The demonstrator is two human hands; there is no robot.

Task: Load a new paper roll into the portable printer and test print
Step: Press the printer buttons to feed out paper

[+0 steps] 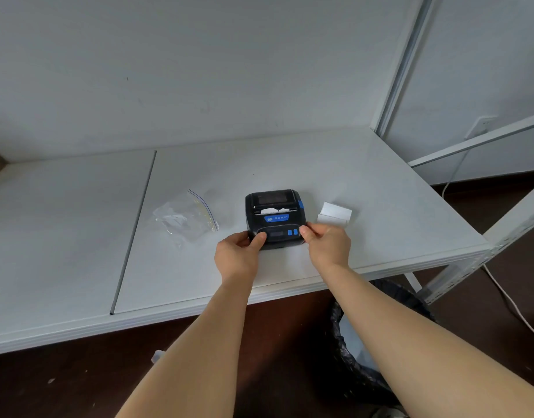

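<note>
A small black portable printer (274, 217) with blue buttons and a blue label sits on the white table (380, 188), its lid closed. A short torn edge of white paper (274, 210) pokes from its slot. My left hand (237, 256) grips the printer's near left corner, thumb on the front panel. At the near right corner, my right hand (327, 244) grips the body with curled fingers. A white strip of paper (335, 215) lies just right of the printer, partly behind my right hand.
An empty clear zip bag (189, 217) lies on the table left of the printer. A bin with a black liner (377, 342) stands on the floor below the table's front edge. A white metal shelf frame (501, 227) and a white cable (513, 303) are at the right.
</note>
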